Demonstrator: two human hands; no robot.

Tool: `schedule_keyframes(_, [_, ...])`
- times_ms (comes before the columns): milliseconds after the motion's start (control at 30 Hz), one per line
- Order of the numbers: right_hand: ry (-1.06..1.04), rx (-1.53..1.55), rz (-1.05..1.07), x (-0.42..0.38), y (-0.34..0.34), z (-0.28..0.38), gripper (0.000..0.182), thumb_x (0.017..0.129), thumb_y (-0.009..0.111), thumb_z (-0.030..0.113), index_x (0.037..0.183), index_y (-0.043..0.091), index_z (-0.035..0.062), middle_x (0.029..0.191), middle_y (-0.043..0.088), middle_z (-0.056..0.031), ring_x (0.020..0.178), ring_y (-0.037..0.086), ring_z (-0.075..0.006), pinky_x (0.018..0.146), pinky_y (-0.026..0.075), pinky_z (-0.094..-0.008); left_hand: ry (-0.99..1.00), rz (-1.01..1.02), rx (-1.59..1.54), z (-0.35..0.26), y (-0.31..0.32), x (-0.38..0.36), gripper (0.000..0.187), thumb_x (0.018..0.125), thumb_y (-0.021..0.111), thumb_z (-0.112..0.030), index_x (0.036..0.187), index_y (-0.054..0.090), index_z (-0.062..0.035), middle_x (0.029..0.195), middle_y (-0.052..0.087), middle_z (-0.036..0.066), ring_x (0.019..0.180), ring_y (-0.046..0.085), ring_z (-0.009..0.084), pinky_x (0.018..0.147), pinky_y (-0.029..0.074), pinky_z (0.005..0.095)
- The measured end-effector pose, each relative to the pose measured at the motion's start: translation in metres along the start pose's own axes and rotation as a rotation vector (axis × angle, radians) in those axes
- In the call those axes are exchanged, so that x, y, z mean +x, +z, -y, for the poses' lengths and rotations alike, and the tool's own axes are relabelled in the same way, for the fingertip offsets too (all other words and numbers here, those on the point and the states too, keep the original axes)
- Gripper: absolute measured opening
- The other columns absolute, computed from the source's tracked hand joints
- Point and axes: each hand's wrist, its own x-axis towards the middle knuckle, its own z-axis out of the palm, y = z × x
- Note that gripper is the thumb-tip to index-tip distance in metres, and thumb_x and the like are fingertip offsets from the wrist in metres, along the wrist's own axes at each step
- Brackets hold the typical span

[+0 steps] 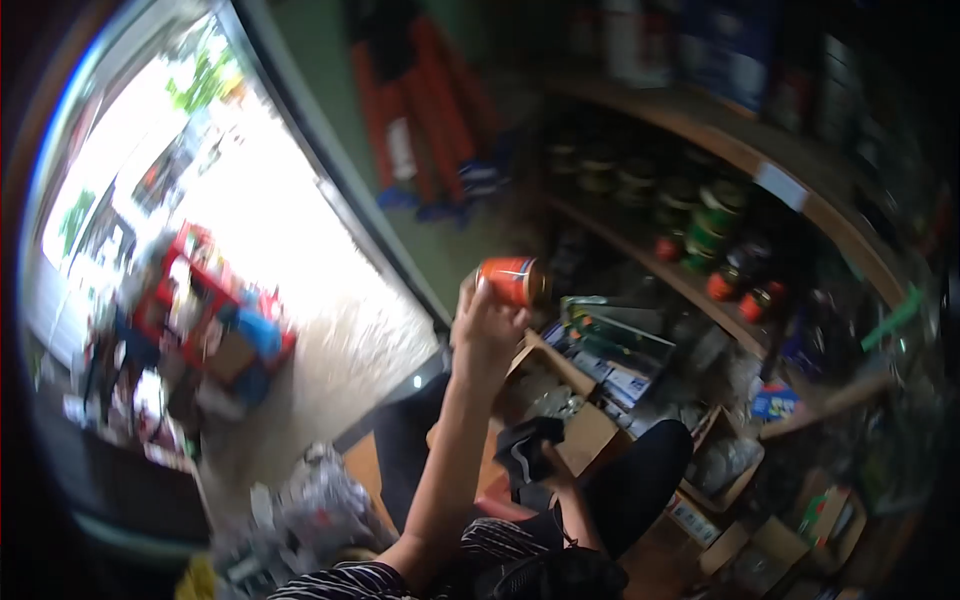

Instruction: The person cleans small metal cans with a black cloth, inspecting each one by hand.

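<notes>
My left hand (485,325) is raised in the middle of the view, its fingers wrapped round a small orange-red can (512,281) with a gold-brown end. The can lies roughly sideways in the grip, in front of the shelves. Lower down, close to my knees, my right hand (556,468) is closed on a black cloth (528,449) that looks folded. The cloth partly hides those fingers, and blur softens its shape.
Wooden shelves (690,125) at the right hold jars, a green can (715,222) and orange-red containers (762,300). Open cardboard boxes (730,455) crowd the floor. A bright doorway (280,190) and a red rack (195,290) are at left; orange garments (420,110) hang beside it.
</notes>
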Motion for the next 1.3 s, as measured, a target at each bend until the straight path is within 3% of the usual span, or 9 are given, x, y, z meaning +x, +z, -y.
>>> schedule_keyframes(100, [-0.355,-0.419,-0.19,-0.002,0.038,-0.051,0.034,0.092,0.07,0.017,0.123,0.06,0.0065,0.121,0.063,-0.0022,0.116,0.058,-0.0126,0.102,0.045,-0.0282,-0.021,-0.298,-0.16,-0.016,-0.068,-0.068,0.039,0.103,0.058,-0.035,0.13,0.055,-0.0067,0.128,0.062,0.011,0.115,0.062,0.0211,0.099,0.052,0.0329])
schedule_keyframes(200, [-0.691,-1.993,-0.409,0.026,0.077,-0.086,0.033,0.104,0.05,0.02,0.133,0.053,0.0035,0.116,0.065,-0.007,0.107,0.064,-0.018,0.095,0.052,-0.0331,-0.119,-0.295,-0.215,-0.033,-0.092,-0.102,0.034,0.1,0.062,-0.034,0.12,0.058,-0.0073,0.118,0.064,0.009,0.112,0.063,0.021,0.103,0.051,0.0346])
schedule_keyframes(333, [-0.802,-1.326,-0.199,0.036,0.12,-0.12,0.028,0.105,0.047,0.02,0.126,0.057,0.0045,0.112,0.065,-0.0041,0.096,0.066,-0.0131,0.087,0.054,-0.0279,-0.263,-0.326,-0.245,-0.046,-0.075,-0.102,0.023,0.098,0.059,-0.028,0.109,0.062,-0.0076,0.105,0.067,0.007,0.101,0.065,0.0186,0.092,0.053,0.0331])
schedule_keyframes(500, [-0.857,-1.616,-0.203,0.044,0.179,-0.164,0.027,0.099,0.052,0.014,0.119,0.063,-0.0012,0.114,0.067,-0.0094,0.103,0.067,-0.0209,0.091,0.053,-0.0315,-0.269,-0.244,-0.303,-0.027,-0.079,-0.093,0.027,0.099,0.053,-0.03,0.098,0.064,-0.0045,0.091,0.068,0.006,0.088,0.068,0.0174,0.086,0.055,0.0302])
schedule_keyframes(600, [-0.938,-3.395,-0.474,0.07,0.205,-0.219,0.044,0.079,0.073,0.014,0.118,0.063,-0.004,0.115,0.065,-0.0238,0.111,0.062,-0.0412,0.096,0.051,-0.0436,-0.362,-0.234,-0.348,-0.029,-0.06,-0.1,0.029,0.1,0.053,-0.031,0.103,0.065,-0.0044,0.097,0.07,0.008,0.092,0.069,0.0187,0.088,0.056,0.0313])
schedule_keyframes(700, [-0.93,-3.412,-0.639,0.103,0.199,-0.229,0.029,0.085,0.071,0.016,0.105,0.067,-0.0045,0.102,0.066,-0.0265,0.097,0.063,-0.0471,0.085,0.051,-0.0493,-0.299,-0.199,-0.341,-0.022,-0.053,-0.108,0.04,0.102,0.051,-0.039,0.121,0.063,-0.0053,0.113,0.07,0.009,0.102,0.068,0.0191,0.094,0.055,0.0329])
schedule_keyframes(900, [-1.208,-3.178,-0.322,0.098,0.187,-0.22,0.027,0.089,0.065,0.013,0.11,0.066,-0.0044,0.107,0.068,-0.0244,0.101,0.065,-0.0461,0.085,0.053,-0.0475,-0.06,-0.298,0.021,-0.03,-0.047,-0.108,0.025,0.101,0.059,-0.035,0.102,0.056,-0.0094,0.091,0.056,0.001,0.081,0.055,0.0057,0.075,0.048,0.0218])
schedule_keyframes(1033, [-1.082,-2.882,-0.397,0.074,0.186,-0.215,0.031,0.085,0.067,0.011,0.11,0.065,-0.0066,0.106,0.069,-0.0205,0.1,0.069,-0.0366,0.084,0.053,-0.041,0.164,-0.308,0.46,-0.045,-0.034,-0.112,0.029,0.096,0.069,-0.03,0.104,0.054,-0.0059,0.094,0.058,0.003,0.085,0.055,0.0062,0.076,0.049,0.0229])
schedule_keyframes(1300, [-1.373,-2.874,-0.573,0.033,0.149,-0.166,0.056,0.087,0.076,0.026,0.128,0.054,-0.0036,0.127,0.059,-0.024,0.118,0.06,-0.0393,0.099,0.047,-0.0456,0.146,-0.074,0.463,-0.031,-0.026,-0.116,0.031,0.095,0.068,-0.033,0.099,0.054,-0.0051,0.089,0.052,0.0,0.081,0.05,0.0064,0.074,0.043,0.0225])
